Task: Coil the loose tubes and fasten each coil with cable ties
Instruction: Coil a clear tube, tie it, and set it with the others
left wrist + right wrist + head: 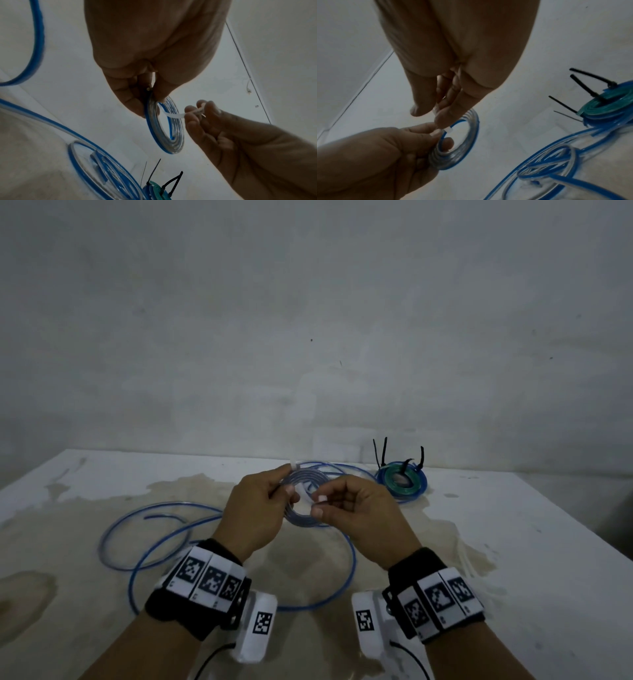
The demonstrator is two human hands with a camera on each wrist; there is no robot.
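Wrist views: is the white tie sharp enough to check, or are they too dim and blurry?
Left wrist: dim, but the white cable tie reads clearly against the coil. Right wrist: softer, and the right hand hides most of the tie. Head: dark, edges bowed, tie tiny.

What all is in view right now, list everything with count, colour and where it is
Held coil: one, clear with blue stripe, above the table, gripped by the left hand.
White cable tie: one, through the held coil, pinched by the right hand.
Loose tube: blue-striped, sprawled in loops over the table; count unclear.
Finished coils: stacked, green on blue, far right.
Black cable ties: several, tails standing up from the stack.
Table: one, white, stained.
Wrist bands: two, black with markers.
Hands: left hand, right hand.
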